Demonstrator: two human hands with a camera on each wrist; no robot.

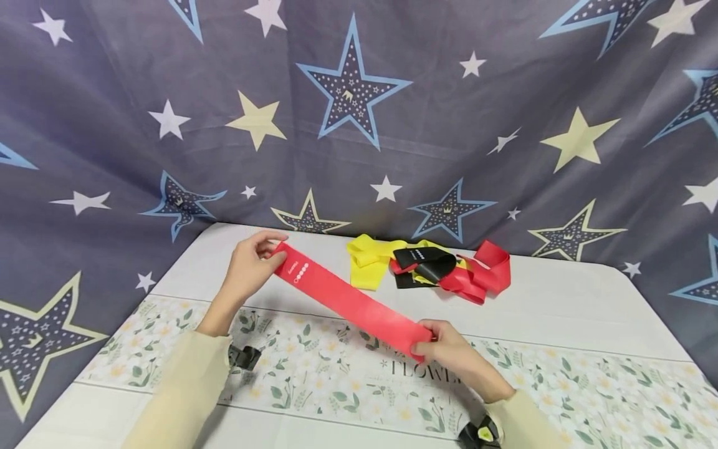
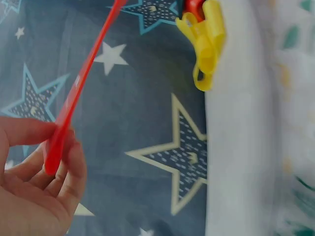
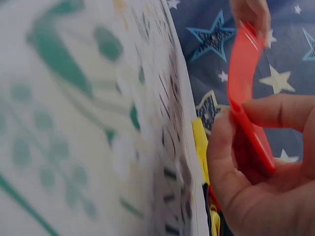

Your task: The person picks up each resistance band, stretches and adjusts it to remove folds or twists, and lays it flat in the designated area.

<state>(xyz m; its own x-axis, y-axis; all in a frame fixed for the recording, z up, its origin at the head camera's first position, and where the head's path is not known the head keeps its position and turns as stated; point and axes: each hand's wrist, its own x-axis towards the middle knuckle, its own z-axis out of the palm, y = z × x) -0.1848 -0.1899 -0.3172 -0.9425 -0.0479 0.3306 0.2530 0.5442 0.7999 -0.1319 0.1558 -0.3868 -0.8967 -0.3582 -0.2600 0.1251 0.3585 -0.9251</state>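
A flat red resistance band [image 1: 348,304] is stretched out straight between both hands above the table, slanting down to the right. My left hand [image 1: 252,265] pinches its upper end, near a printed row of white dots. In the left wrist view the band [image 2: 78,93] appears edge-on, with the thumb on one side and the fingers on the other. At the lower end, my right hand [image 1: 443,346] grips the band between thumb and fingers. The right wrist view shows the band [image 3: 243,64] running from this hand toward the other one.
Behind the held band lies a loose pile of bands: a yellow band [image 1: 367,262], a black band [image 1: 432,265] and a red band [image 1: 490,268]. The white table [image 1: 561,305] carries a floral runner [image 1: 314,374]. A star-patterned curtain [image 1: 421,125] hangs along its back edge.
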